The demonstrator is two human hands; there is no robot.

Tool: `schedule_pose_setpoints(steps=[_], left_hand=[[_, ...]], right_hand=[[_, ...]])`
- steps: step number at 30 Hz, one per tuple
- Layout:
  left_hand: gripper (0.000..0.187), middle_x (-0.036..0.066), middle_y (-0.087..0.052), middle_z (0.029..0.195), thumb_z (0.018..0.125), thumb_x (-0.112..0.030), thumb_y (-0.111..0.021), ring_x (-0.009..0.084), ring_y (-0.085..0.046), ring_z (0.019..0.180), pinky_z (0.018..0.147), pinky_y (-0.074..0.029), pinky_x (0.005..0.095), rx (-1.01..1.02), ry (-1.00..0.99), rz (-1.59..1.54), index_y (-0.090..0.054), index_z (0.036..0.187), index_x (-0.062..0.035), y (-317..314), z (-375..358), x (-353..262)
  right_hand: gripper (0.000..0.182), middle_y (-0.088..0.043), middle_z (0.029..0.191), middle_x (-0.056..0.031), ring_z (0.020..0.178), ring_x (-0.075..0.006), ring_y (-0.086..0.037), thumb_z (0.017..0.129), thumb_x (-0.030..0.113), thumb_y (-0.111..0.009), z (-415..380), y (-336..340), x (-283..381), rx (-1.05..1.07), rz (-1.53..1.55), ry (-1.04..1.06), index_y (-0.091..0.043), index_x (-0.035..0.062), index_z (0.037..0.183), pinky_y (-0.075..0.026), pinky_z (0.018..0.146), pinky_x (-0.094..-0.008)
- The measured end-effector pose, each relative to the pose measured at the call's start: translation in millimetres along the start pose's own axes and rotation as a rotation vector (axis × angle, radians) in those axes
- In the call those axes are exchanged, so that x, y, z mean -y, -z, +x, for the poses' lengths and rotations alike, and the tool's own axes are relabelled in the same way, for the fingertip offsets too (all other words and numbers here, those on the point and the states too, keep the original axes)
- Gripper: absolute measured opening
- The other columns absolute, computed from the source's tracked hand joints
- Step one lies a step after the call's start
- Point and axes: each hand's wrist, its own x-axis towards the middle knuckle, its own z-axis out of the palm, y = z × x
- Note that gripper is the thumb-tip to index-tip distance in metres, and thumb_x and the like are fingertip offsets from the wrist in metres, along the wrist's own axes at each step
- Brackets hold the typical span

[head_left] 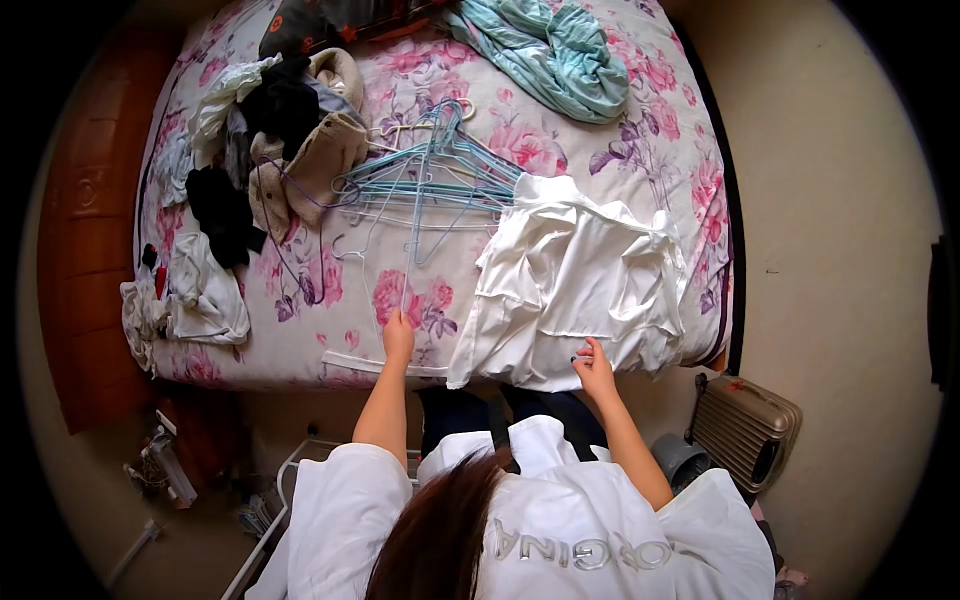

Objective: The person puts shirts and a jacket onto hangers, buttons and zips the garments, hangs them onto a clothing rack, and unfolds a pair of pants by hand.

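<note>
My left hand point(398, 340) is closed around the end of a pale wire clothes hanger point(409, 265), which reaches away over the pile of hangers. Just above the lower part of a white shirt point(575, 265), or touching it, is my right hand point(595, 370), its fingers apart. The shirt lies spread and wrinkled at the bed's near edge. Several light blue and white hangers point(440, 185) are heaped beside its upper left corner. A flat white strip point(375, 366) lies along the bed edge, left of the shirt.
The bed point(640, 75) has a floral cover. Dark, beige and white clothes point(290, 120) are piled at left, with a purple hanger point(322, 250) beside them. Teal cloth point(560, 65) lies at the far side. A suitcase point(745, 430) and grey bin point(680, 460) stand on the floor at right.
</note>
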Motion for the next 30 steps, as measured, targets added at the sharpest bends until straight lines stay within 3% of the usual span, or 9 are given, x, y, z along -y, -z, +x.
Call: schedule_pose_setpoints(steps=[3, 7, 10, 15, 19, 20, 23, 24, 30], left_hand=[[0.019, 0.02, -0.052, 0.065, 0.085, -0.019, -0.044, 0.038, -0.05, 0.06, 0.054, -0.038, 0.0422, -0.14, -0.09, -0.221, -0.05, 0.08, -0.0017, 25, -28, -27], [0.017, 0.008, -0.044, 0.056, 0.085, -0.016, -0.046, 0.0193, -0.041, 0.049, 0.047, -0.032, 0.0311, -0.24, -0.189, -0.394, -0.048, 0.075, -0.0016, 68, -63, -69], [0.021, -0.004, -0.035, 0.054, 0.086, -0.015, -0.049, 0.0043, -0.032, 0.051, 0.044, -0.025, 0.0228, -0.098, -0.266, -0.618, -0.047, 0.07, -0.0023, 101, -84, -108], [0.032, -0.004, -0.034, 0.051, 0.089, -0.027, -0.048, 0.0045, -0.029, 0.046, 0.042, -0.022, 0.0204, 0.46, -0.233, -1.231, -0.045, 0.066, -0.0052, 126, -113, -213], [0.034, -0.002, -0.032, 0.051, 0.088, -0.035, -0.044, 0.0068, -0.028, 0.041, 0.039, -0.023, 0.0223, 0.626, -0.252, -1.383, -0.043, 0.07, -0.0062, 92, -118, -280], [0.034, -0.002, -0.033, 0.051, 0.089, -0.036, -0.043, 0.0073, -0.03, 0.041, 0.039, -0.025, 0.0222, 0.63, -0.229, -1.358, -0.043, 0.072, -0.0062, 79, -118, -289], [0.033, 0.0, -0.039, 0.053, 0.09, -0.035, -0.041, 0.0096, -0.04, 0.046, 0.046, -0.038, 0.0224, 0.667, -0.2, -1.327, -0.046, 0.077, -0.0047, 43, -119, -303], [0.033, 0.001, -0.042, 0.054, 0.09, -0.034, -0.041, 0.0101, -0.044, 0.048, 0.048, -0.04, 0.0231, 0.623, -0.229, -1.274, -0.047, 0.078, -0.0041, 29, -122, -303], [0.028, 0.009, -0.062, 0.082, 0.09, -0.027, -0.044, 0.0111, -0.057, 0.067, 0.064, -0.044, 0.0222, 0.88, -0.115, -0.914, -0.055, 0.091, -0.0014, -29, -138, -248]], right_hand=[[0.051, -0.056, 0.093, -0.0081, 0.072, -0.0119, -0.054, 0.073, 0.008, -0.058, -3, 15, 15, -0.037, 0.006, 0.039, -0.039, 0.0034, 0.12, -0.045, 0.066, -0.0245], [0.044, -0.057, 0.092, -0.0073, 0.072, -0.0122, -0.054, 0.076, 0.01, -0.057, -2, 23, 45, -0.042, 0.095, 0.126, -0.043, 0.0017, 0.116, -0.045, 0.066, -0.0247], [0.04, -0.058, 0.094, -0.0073, 0.076, -0.0137, -0.056, 0.081, 0.02, -0.054, 8, 24, 64, 0.031, 0.307, 0.081, -0.045, 0.0018, 0.115, -0.044, 0.07, -0.0264], [0.045, -0.052, 0.11, -0.0051, 0.095, -0.0118, -0.05, 0.089, 0.041, -0.037, 6, 16, 121, 0.492, 0.619, -0.114, -0.043, 0.0073, 0.118, -0.038, 0.082, -0.0278], [0.049, -0.048, 0.116, -0.0035, 0.107, -0.014, -0.044, 0.089, 0.047, -0.032, -15, -9, 151, 0.89, 1.079, -0.06, -0.041, 0.0095, 0.118, -0.034, 0.089, -0.0303], [0.034, -0.054, 0.095, -0.002, 0.092, -0.0126, -0.051, 0.091, 0.036, -0.033, -26, -9, 165, 0.725, 1.254, -0.155, -0.047, 0.0085, 0.105, -0.041, 0.082, -0.031], [0.026, -0.053, 0.08, 0.0008, 0.078, -0.0106, -0.052, 0.091, 0.029, -0.036, -18, 0, 150, 0.267, 1.315, -0.157, -0.05, 0.008, 0.097, -0.045, 0.073, -0.028], [0.019, -0.049, 0.067, 0.0033, 0.058, -0.0069, -0.046, 0.09, 0.022, -0.04, -17, 10, 149, 0.064, 1.306, -0.264, -0.051, 0.0069, 0.093, -0.042, 0.056, -0.0231], [0.016, -0.03, 0.049, 0.0066, 0.038, -0.0034, -0.024, 0.087, 0.015, -0.047, -19, 69, 95, -0.165, 1.015, -0.133, -0.053, 0.0023, 0.081, -0.02, 0.038, -0.0195]])
